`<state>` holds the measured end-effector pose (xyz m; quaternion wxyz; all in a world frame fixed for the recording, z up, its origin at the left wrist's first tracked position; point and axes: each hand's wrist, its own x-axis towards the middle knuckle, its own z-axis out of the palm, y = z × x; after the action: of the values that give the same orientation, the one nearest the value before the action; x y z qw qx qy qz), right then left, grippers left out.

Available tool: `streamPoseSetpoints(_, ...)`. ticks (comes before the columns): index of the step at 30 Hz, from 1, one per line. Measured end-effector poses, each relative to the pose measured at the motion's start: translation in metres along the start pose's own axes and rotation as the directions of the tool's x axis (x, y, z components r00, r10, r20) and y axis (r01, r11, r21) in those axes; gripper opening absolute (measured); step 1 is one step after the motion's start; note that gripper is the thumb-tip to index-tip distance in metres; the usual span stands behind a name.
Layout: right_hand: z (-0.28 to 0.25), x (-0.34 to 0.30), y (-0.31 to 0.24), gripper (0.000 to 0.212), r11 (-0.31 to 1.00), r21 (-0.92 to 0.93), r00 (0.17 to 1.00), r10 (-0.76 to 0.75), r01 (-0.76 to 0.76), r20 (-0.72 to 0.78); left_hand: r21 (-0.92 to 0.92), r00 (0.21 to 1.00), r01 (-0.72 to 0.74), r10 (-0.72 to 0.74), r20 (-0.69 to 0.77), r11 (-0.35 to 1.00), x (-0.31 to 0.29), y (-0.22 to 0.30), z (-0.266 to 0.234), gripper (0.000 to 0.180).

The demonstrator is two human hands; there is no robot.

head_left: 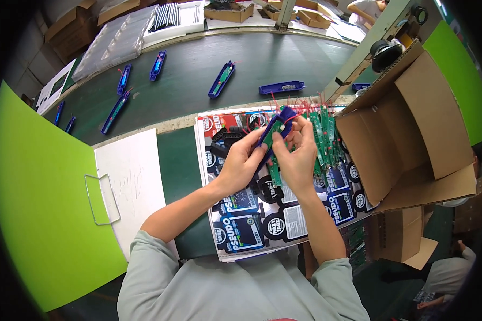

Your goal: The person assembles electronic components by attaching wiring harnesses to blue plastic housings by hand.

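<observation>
Between my two hands, a long blue plastic housing (287, 114) is held at a slant above the printed sheets. A narrow green circuit board (273, 131) lies inside it. My left hand (242, 162) grips the housing's lower left side, thumb on top. My right hand (299, 155) closes round its right side, the thumb bent over the board. Right of my hands, several green circuit boards (322, 136) with red wires lie in a pile. Black plastic parts (228, 138) sit to the left. My palms hide the housing's underside.
Across the dark green belt (182, 85) are spread several blue housings (221, 80). An open cardboard box (412, 123) stands at right, beside a metal post (367, 53). Bright green panels (43, 203) flank the workplace; a white board (128, 182) lies at left. Other people are at the edges.
</observation>
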<state>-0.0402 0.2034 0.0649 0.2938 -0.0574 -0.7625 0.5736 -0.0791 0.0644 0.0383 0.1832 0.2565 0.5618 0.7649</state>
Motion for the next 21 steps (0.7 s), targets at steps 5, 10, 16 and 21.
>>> streamPoseSetpoints(5, -0.003, -0.011, 0.000, 0.031, 0.963, -0.202, 0.975, -0.149, 0.181, 0.164, 0.016, 0.974, -0.040, 0.043, -0.222, 0.999, 0.022, 0.032, -0.037, 0.032)
streamPoseSetpoints(10, 0.015, -0.034, 0.019, 0.016, 0.796, -0.346, 0.785, -0.243, 0.497, 0.570, -0.020, 0.919, -0.118, 0.101, -0.380, 0.993, 0.040, 0.050, -0.076, 0.028)
streamPoseSetpoints(16, 0.049, -0.053, 0.025, 0.025, 0.773, -0.379, 0.750, -0.180, 0.508, 0.637, 0.051, 0.931, -0.104, 0.115, -0.347, 0.993, 0.063, 0.035, -0.080, 0.032)
streamPoseSetpoints(21, 0.047, -0.058, 0.027, 0.031, 0.835, -0.258, 0.776, -0.276, 0.486, 0.567, 0.091, 0.937, -0.008, 0.039, -0.348, 0.996, 0.091, 0.015, -0.082, 0.029)
